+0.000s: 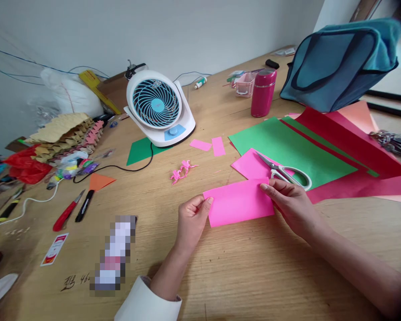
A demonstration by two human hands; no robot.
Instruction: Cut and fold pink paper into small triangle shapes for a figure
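Observation:
A bright pink sheet of paper (239,203) is held up between my two hands, above the wooden table. My left hand (192,218) pinches its left edge, thumb in front. At the upper right corner, my right hand (290,200) grips the sheet between thumb and fingers. Just behind my right hand lie white-handled scissors (284,170), partly on another pink sheet (249,162) and on green paper (270,145). Two small pink folded-paper figures (181,171) stand beyond the held sheet. Farther back are two small pink paper rectangles (218,146).
A white fan (157,107) stands at the back on dark green paper (135,151). To the right are a magenta flask (263,93) and a blue bag (337,67). Two cutters, one a red knife (67,214), and a blurred-out phone-shaped object (115,254) lie left.

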